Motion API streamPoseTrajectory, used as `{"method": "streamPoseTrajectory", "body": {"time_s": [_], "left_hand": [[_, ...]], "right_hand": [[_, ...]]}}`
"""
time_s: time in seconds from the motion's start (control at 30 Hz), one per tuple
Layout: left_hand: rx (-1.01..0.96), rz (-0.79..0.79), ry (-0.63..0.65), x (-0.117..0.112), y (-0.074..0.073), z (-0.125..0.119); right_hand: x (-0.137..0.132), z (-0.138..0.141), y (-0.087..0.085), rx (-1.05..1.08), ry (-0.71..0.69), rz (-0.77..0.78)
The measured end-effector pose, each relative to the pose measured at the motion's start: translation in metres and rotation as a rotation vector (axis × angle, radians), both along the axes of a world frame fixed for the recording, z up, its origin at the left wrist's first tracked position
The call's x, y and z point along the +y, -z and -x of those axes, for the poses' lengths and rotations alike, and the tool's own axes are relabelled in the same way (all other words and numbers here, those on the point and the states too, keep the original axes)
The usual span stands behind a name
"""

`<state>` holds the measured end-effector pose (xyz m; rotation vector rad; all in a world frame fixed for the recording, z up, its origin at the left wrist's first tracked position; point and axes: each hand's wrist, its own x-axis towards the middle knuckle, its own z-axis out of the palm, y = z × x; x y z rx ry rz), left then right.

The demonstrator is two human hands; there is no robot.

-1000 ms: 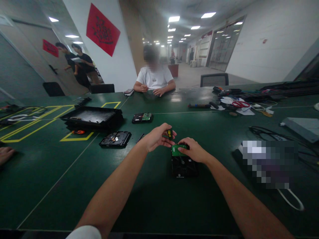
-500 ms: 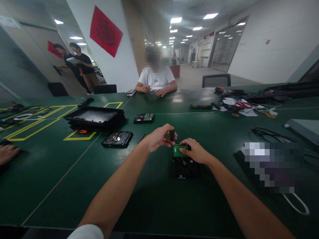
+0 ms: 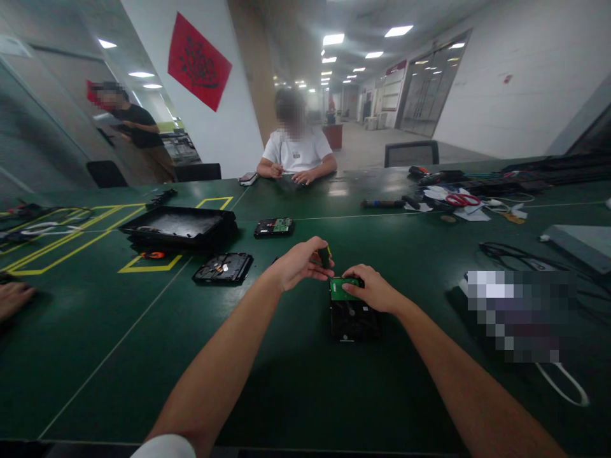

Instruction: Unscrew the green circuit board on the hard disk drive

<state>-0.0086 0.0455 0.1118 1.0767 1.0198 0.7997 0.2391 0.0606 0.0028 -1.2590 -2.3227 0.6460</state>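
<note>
A black hard drive [image 3: 352, 318] lies flat on the green table [image 3: 296, 381] in front of me, with a green circuit board [image 3: 340, 290] at its far end. My right hand [image 3: 373, 289] rests on that far end, fingers curled down on the board and drive. Just left of it, my left hand [image 3: 298, 262] is closed round a small screwdriver [image 3: 324, 256] with a black and yellow handle, held upright beside the board's corner. Its tip is hidden by my fingers.
A black tray [image 3: 179, 226], an opened drive [image 3: 222, 267] and another drive with a green board [image 3: 273, 226] lie to the left and ahead. A person in white sits across the table [image 3: 296, 152]. Tools, scissors [image 3: 461, 200] and cables [image 3: 515, 257] fill the right side. Another hand [image 3: 12, 296] rests at far left.
Both hands stay at the drive's far end. The screwdriver in my left hand has turned slightly. The people standing at the back left have shifted.
</note>
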Motion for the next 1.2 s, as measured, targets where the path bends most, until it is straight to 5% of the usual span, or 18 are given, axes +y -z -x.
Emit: {"method": "streamPoseTrajectory", "body": {"time_s": [0.9, 1.2], "left_hand": [[0.078, -0.128, 0.055, 0.0004, 0.0021, -0.0017], [0.013, -0.048, 0.030, -0.0034, -0.0016, -0.0042]], "right_hand": [[-0.0028, 0.0017, -0.0036, 0.004, 0.017, 0.022], [-0.0024, 0.0024, -0.0036, -0.008, 0.018, 0.017]]}}
